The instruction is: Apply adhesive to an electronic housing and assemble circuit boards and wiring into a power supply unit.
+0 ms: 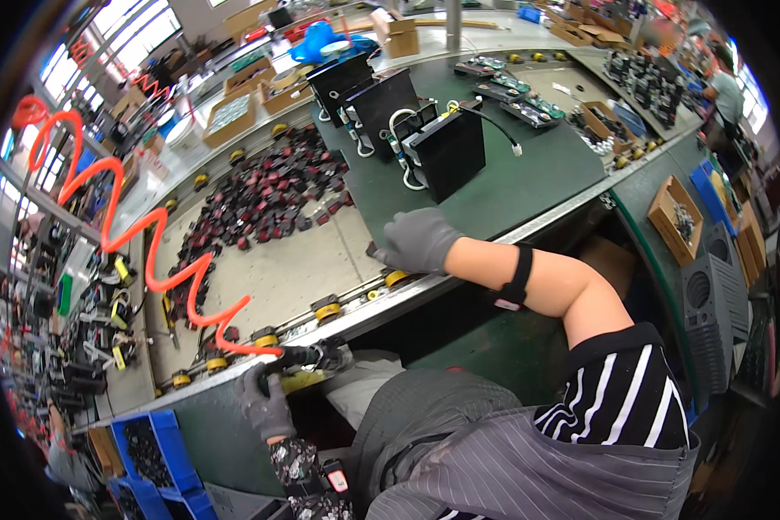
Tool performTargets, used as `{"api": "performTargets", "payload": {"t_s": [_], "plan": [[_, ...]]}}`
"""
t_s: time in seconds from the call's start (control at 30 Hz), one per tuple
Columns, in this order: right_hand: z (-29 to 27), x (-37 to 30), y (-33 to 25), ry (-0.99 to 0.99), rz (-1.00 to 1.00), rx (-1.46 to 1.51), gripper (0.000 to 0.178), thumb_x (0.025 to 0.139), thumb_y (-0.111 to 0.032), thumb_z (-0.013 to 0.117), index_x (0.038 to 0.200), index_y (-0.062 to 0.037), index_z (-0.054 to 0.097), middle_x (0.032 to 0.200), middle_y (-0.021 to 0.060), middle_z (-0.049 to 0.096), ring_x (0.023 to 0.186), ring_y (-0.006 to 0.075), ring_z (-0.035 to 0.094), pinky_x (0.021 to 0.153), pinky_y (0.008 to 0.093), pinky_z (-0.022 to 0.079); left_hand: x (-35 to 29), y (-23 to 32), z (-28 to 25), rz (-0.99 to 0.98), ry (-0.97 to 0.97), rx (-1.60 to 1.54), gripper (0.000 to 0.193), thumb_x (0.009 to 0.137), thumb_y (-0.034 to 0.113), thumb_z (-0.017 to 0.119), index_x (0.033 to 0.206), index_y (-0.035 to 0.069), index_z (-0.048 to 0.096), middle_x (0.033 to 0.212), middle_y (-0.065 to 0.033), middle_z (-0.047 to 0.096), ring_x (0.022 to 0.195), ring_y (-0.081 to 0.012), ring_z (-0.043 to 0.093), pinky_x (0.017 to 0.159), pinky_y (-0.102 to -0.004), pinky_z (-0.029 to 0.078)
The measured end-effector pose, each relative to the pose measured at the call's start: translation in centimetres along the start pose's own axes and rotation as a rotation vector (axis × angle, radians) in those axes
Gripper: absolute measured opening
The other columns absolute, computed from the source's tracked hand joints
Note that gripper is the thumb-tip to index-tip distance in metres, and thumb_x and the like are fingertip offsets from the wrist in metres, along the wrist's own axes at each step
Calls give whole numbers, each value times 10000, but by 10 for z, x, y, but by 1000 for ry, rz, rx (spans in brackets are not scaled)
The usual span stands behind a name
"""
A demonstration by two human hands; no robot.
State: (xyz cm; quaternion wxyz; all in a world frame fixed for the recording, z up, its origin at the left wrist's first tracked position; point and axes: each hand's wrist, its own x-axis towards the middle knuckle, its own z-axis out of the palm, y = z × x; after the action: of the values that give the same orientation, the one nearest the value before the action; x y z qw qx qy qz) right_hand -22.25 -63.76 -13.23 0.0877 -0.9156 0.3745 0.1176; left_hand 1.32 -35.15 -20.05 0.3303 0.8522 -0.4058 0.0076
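Note:
My left hand [264,403], in a grey glove, is closed around the grip of a black pneumatic screwdriver [308,355] at the near rail of the conveyor. An orange coiled air hose [152,260] runs from the tool up to the left. My right hand [418,240], also grey-gloved, lies palm down where the green belt [529,173] meets the beige tray surface [277,269]. Its fingers curl over a small black part [372,251]. A black strap circles that forearm. Black box-shaped units with white cables [446,152] stand on the belt just beyond the right hand.
A heap of small black and red parts [260,199] covers the beige surface. Yellow rollers [325,308] line the rail. Circuit boards [516,91] lie farther along the belt, cardboard boxes [230,117] behind it. Blue bins [152,451] stand lower left; another person [724,82] works at far right.

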Motion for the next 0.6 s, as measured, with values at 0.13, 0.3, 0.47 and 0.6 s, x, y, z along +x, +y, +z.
{"api": "performTargets", "payload": {"t_s": [0.13, 0.3, 0.47, 0.6], "plan": [[41, 12, 48, 355, -166, 499, 454, 873, -455, 491, 953, -40, 657, 888, 133, 658, 770, 262, 657, 642, 374, 497, 14, -11, -1, -356, -67, -529, 293, 832, 136, 607, 1099, 19, 590, 1084, -113, 567, 1017, -234, 538, 895, -357, 433], [19, 35, 85, -154, 370, 1705, 496, 901, -473, 461, 1026, -6, 573, 730, 91, 582, 589, 196, 591, 478, 264, 466, 71, -14, 4, 2, -8, -628, 458, 874, 219, 573, 1268, 1, 489, 1173, -113, 546, 1068, -196, 514, 911, -330, 412], [-3, 69, 47, -667, 348, 1774, 827, 837, -727, 345, 1001, 53, 567, 778, 170, 640, 609, 268, 642, 473, 309, 513, 128, 50, 10, -71, -159, -894, 442, 891, 214, 578, 1276, 25, 477, 1124, -91, 555, 1047, -184, 526, 903, -312, 427], [16, 108, 6, -972, 234, 1739, 979, 771, -827, 277, 1064, 68, 547, 867, 200, 654, 698, 272, 677, 527, 318, 560, 175, 104, 12, 151, -342, -769, 386, 916, 201, 570, 1254, 39, 478, 1055, -56, 567, 1005, -156, 540, 881, -292, 453]]}}
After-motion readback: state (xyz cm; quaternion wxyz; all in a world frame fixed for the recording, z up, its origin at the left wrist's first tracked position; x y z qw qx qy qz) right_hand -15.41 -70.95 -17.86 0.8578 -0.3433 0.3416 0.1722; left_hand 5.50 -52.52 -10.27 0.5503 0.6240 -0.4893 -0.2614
